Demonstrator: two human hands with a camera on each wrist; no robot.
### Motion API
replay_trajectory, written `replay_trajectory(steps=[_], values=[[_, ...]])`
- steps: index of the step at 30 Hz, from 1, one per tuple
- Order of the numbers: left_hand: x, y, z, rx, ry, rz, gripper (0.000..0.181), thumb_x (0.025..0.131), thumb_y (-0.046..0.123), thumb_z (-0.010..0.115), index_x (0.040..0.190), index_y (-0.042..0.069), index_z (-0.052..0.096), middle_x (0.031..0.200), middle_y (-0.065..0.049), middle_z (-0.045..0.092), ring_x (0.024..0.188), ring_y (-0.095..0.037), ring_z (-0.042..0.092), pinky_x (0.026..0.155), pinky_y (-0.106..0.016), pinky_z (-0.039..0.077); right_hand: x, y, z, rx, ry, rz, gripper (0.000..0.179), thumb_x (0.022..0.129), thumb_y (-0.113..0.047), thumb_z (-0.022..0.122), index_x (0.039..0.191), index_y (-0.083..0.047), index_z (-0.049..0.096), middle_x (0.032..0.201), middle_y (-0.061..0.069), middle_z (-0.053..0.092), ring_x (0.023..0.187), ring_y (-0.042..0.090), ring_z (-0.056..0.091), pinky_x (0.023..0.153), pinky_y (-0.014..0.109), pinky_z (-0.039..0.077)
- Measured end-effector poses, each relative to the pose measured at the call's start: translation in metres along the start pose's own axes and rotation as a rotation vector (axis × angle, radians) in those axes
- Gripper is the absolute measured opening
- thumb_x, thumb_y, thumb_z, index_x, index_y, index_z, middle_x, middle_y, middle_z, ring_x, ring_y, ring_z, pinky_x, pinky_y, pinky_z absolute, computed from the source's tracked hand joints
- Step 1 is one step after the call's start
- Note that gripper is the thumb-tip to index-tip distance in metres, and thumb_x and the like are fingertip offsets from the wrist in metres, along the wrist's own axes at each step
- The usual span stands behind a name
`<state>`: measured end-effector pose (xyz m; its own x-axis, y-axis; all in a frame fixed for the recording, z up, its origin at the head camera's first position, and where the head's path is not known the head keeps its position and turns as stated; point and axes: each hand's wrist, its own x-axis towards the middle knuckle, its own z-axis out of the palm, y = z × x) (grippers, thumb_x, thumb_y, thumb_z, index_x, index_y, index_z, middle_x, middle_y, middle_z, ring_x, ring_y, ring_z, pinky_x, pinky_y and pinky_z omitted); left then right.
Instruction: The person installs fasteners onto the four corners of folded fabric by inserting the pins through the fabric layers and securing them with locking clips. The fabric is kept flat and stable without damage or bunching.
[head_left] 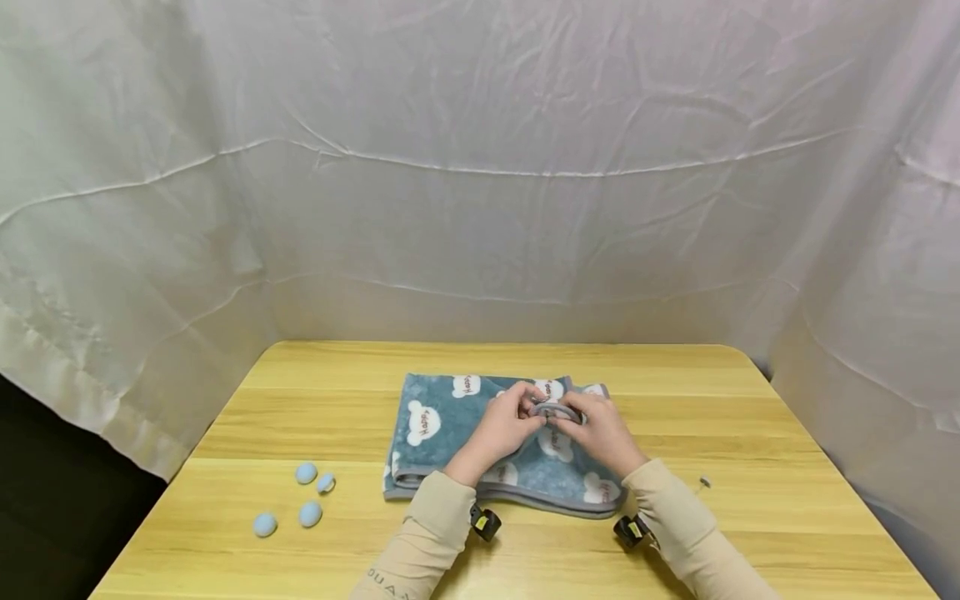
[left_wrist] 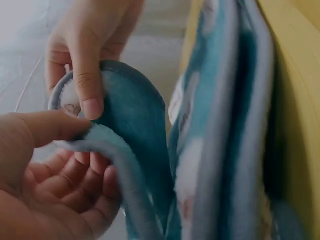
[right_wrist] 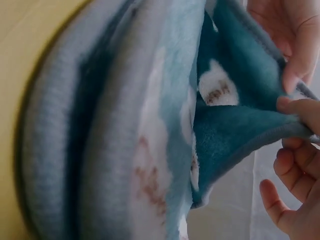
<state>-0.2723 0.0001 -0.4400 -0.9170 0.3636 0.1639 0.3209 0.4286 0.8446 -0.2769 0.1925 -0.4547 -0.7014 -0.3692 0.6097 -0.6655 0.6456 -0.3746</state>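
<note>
A folded teal fleece blanket [head_left: 441,446] with grey trim and white bear-head prints reading "Happy" lies at the middle of the table. Over its right half, my left hand [head_left: 501,432] and right hand [head_left: 604,435] meet at a raised part of its edge. In the left wrist view, the left thumb and fingers pinch the grey-trimmed edge [left_wrist: 132,187], while the right hand [left_wrist: 90,50] grips the curved fold beside it, thumb on the teal inner side. The right wrist view shows the raised fabric [right_wrist: 240,132] spread between both hands, forming an open pocket.
Several light-blue round caps [head_left: 310,514] lie on the table [head_left: 225,483] to the left; one is tipped on its side. A small grey piece [head_left: 705,482] sits right of the right forearm. Pale curtains [head_left: 480,233] hang behind the table.
</note>
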Motion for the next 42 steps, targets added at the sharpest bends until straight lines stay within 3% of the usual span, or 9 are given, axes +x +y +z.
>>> replay_trajectory(steps=[3, 7, 10, 14, 19, 24, 32, 37, 42], values=[[-0.002, 0.003, 0.002, 0.114, -0.001, -0.034, 0.021, 0.096, 0.014, 0.061, 0.116, 0.012, 0.063, 0.074, 0.001, 0.054, 0.053, -0.008, 0.04, 0.053, -0.021, 0.035, 0.0, 0.0, 0.0, -0.066, 0.006, -0.032, 0.026, 0.075, -0.009, 0.082, 0.075, -0.016, 0.057, 0.062, -0.01, 0.046, 0.06, 0.001, 0.034, 0.059, 0.023, 0.032], [-0.004, 0.01, 0.003, 0.264, -0.019, -0.015, 0.02, 0.097, 0.013, 0.059, 0.114, 0.011, 0.067, 0.066, 0.001, 0.048, 0.051, -0.009, 0.037, 0.05, -0.021, 0.032, 0.0, -0.001, 0.0, -0.147, 0.007, -0.086, 0.024, 0.075, -0.01, 0.083, 0.077, -0.015, 0.059, 0.061, -0.009, 0.047, 0.059, 0.002, 0.034, 0.062, 0.027, 0.034], [-0.005, 0.013, 0.004, 0.341, -0.028, 0.013, 0.011, 0.095, 0.01, 0.06, 0.099, 0.01, 0.07, 0.063, 0.001, 0.045, 0.05, -0.009, 0.036, 0.05, -0.021, 0.031, 0.0, -0.002, -0.001, -0.168, 0.011, -0.085, 0.023, 0.075, -0.009, 0.083, 0.078, -0.016, 0.061, 0.062, -0.009, 0.05, 0.06, 0.002, 0.036, 0.063, 0.029, 0.037], [-0.005, 0.013, 0.006, 0.387, -0.035, 0.03, 0.011, 0.094, 0.009, 0.061, 0.084, 0.011, 0.066, 0.06, 0.002, 0.044, 0.049, -0.008, 0.035, 0.05, -0.021, 0.03, 0.001, -0.002, -0.002, -0.17, 0.028, -0.056, 0.024, 0.074, -0.006, 0.083, 0.078, -0.015, 0.061, 0.063, -0.007, 0.052, 0.061, 0.004, 0.037, 0.064, 0.03, 0.037], [-0.006, 0.015, 0.005, 0.387, -0.049, 0.021, 0.009, 0.094, 0.01, 0.062, 0.085, 0.011, 0.065, 0.061, 0.002, 0.044, 0.049, -0.009, 0.035, 0.049, -0.021, 0.03, 0.001, 0.0, -0.003, -0.194, 0.032, -0.065, 0.024, 0.073, -0.007, 0.083, 0.079, -0.015, 0.062, 0.063, -0.007, 0.053, 0.06, 0.005, 0.038, 0.063, 0.03, 0.037], [-0.01, 0.02, -0.001, 0.399, -0.119, 0.002, 0.006, 0.095, 0.011, 0.061, 0.094, 0.01, 0.067, 0.06, 0.001, 0.045, 0.048, -0.009, 0.038, 0.048, -0.022, 0.031, 0.001, -0.001, -0.002, -0.218, 0.035, -0.079, 0.024, 0.073, -0.009, 0.084, 0.078, -0.015, 0.062, 0.062, -0.007, 0.052, 0.06, 0.005, 0.038, 0.063, 0.03, 0.037], [-0.024, 0.03, -0.027, 0.44, -0.21, -0.053, 0.029, 0.095, 0.021, 0.064, 0.123, 0.014, 0.064, 0.073, 0.003, 0.06, 0.053, -0.008, 0.049, 0.051, -0.024, 0.04, 0.003, -0.001, -0.003, -0.264, 0.049, -0.141, 0.024, 0.074, -0.011, 0.082, 0.077, -0.015, 0.059, 0.062, -0.007, 0.053, 0.062, 0.01, 0.044, 0.069, 0.036, 0.041], [-0.036, 0.03, -0.052, 0.523, -0.177, -0.029, 0.031, 0.094, 0.021, 0.064, 0.123, 0.009, 0.064, 0.085, 0.001, 0.068, 0.063, -0.006, 0.056, 0.058, -0.024, 0.047, 0.005, -0.003, -0.006, -0.292, 0.018, -0.144, 0.027, 0.075, -0.013, 0.082, 0.075, -0.016, 0.055, 0.061, -0.009, 0.053, 0.062, 0.01, 0.044, 0.069, 0.035, 0.041], [-0.056, 0.019, -0.086, 0.633, -0.095, -0.023, 0.028, 0.092, 0.02, 0.066, 0.116, 0.006, 0.066, 0.088, -0.003, 0.071, 0.072, -0.012, 0.062, 0.066, -0.031, 0.052, 0.006, -0.007, -0.008, -0.323, -0.023, -0.146, 0.029, 0.076, -0.015, 0.082, 0.073, -0.017, 0.053, 0.06, -0.009, 0.051, 0.061, 0.009, 0.041, 0.069, 0.035, 0.042]])
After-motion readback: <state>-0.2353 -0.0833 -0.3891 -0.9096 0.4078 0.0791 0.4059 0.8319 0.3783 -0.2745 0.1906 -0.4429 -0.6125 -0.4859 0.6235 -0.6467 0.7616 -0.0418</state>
